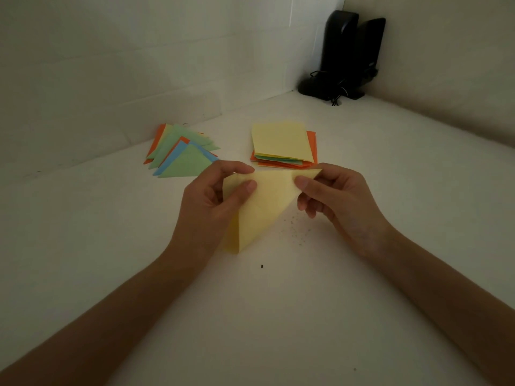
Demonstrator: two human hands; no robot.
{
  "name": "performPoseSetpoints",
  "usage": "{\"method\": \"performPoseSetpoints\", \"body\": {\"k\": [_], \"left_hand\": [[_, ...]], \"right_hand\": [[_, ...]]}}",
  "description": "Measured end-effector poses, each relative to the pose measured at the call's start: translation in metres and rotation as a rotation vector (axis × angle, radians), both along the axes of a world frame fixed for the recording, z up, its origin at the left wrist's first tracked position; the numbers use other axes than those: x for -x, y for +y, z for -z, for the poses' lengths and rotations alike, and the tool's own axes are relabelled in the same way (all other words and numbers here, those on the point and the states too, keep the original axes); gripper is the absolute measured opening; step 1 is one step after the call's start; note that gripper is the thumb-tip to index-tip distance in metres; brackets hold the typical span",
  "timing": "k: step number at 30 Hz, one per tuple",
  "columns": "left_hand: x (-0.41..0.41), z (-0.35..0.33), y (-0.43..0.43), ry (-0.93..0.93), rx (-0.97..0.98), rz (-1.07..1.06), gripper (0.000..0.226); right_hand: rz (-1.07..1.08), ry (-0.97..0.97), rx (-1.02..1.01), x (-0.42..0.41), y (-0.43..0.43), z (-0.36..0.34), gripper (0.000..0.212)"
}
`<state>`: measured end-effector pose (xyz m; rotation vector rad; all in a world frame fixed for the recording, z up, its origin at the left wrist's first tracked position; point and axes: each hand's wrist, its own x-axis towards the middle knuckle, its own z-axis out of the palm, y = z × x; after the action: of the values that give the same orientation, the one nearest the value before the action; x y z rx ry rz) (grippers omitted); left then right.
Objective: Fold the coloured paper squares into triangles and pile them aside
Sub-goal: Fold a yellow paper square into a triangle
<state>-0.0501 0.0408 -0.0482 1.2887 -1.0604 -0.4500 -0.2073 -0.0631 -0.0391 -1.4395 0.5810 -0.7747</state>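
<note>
Now your left hand (pixel 211 201) and right hand (pixel 328 196) each pinch a top corner of a yellow paper (pixel 262 207), already folded diagonally and held above the table (pixel 83 260). Next, likely, add it to the folded triangles (pixel 181 151) left of the unfolded stack (pixel 281 140).

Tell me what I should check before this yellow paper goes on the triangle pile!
1. Left hand pinches the yellow paper: ok.
2. Right hand pinches its upper right corner: ok.
3. The paper makes a triangle shape: ok.
4. Crease pressed sharp and edges matched: cannot tell.
5. Triangle pile lies at the left with nothing blocking its top: ok.
6. Stack of squares has more sheets waiting: ok.
</note>
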Motion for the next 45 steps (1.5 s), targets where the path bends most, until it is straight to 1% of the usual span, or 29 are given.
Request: {"method": "performPoseSetpoints", "body": {"k": [7, 13, 15, 18, 19, 21, 23, 26, 27, 28, 30, 32, 33, 35, 38, 40, 45], "left_hand": [[-0.001, 0.001, -0.001, -0.019, -0.009, 0.009, 0.023], [-0.004, 0.003, -0.004, 0.085, -0.012, -0.018, 0.022], [-0.008, 0.003, -0.005, 0.109, -0.034, -0.041, 0.019], [-0.024, 0.003, -0.008, 0.118, -0.091, -0.08, 0.018], [-0.03, 0.003, -0.01, 0.107, -0.112, -0.076, 0.019], [-0.036, 0.004, -0.011, 0.079, -0.125, -0.064, 0.02], [-0.038, 0.005, -0.013, 0.091, -0.072, -0.097, 0.018], [-0.034, 0.006, -0.015, 0.138, -0.037, -0.202, 0.006], [-0.029, 0.006, -0.015, 0.183, -0.041, -0.209, 0.008], [-0.022, 0.005, -0.015, 0.255, -0.045, -0.183, 0.017], [-0.005, 0.005, -0.017, 0.378, -0.089, -0.056, 0.035], [0.01, 0.009, -0.017, 0.366, -0.149, 0.068, 0.036], [0.015, 0.011, -0.018, 0.337, -0.164, 0.097, 0.032], [0.018, 0.011, -0.019, 0.326, -0.16, 0.091, 0.022], [0.017, 0.009, -0.018, 0.456, -0.126, 0.059, 0.015], [0.018, 0.007, -0.016, 0.514, -0.117, 0.08, 0.012], [0.013, 0.0, -0.015, 0.687, -0.101, 0.082, 0.015]], "right_hand": [[0.03, -0.038, -0.057, 0.0, -0.002, 0.0, 0.03], [-0.021, -0.073, -0.14, 0.0, -0.005, 0.0, 0.026], [-0.1, -0.006, -0.125, 0.003, -0.006, -0.001, 0.021], [-0.273, 0.213, -0.028, 0.007, -0.007, -0.005, 0.019], [-0.278, 0.28, 0.019, 0.008, -0.007, -0.005, 0.018], [-0.189, 0.343, 0.074, 0.006, -0.007, -0.004, 0.018], [-0.021, 0.299, 0.073, 0.004, -0.008, -0.001, 0.019], [0.181, 0.109, -0.04, 0.001, -0.012, 0.001, 0.019], [0.21, 0.055, -0.077, -0.001, -0.012, 0.001, 0.019], [0.222, 0.014, -0.109, -0.003, -0.012, 0.001, 0.019], [0.195, -0.042, -0.165, -0.008, -0.008, 0.001, 0.02], [0.116, -0.064, -0.196, -0.011, -0.002, 0.002, 0.019], [0.073, -0.057, -0.189, -0.012, 0.001, 0.003, 0.02], [0.009, 0.006, -0.123, -0.012, 0.006, 0.004, 0.021], [-0.035, 0.145, 0.067, -0.013, 0.012, 0.005, 0.019], [-0.046, 0.194, 0.157, -0.013, 0.014, 0.004, 0.017], [-0.078, 0.248, 0.203, -0.011, 0.011, 0.003, 0.013]]}}
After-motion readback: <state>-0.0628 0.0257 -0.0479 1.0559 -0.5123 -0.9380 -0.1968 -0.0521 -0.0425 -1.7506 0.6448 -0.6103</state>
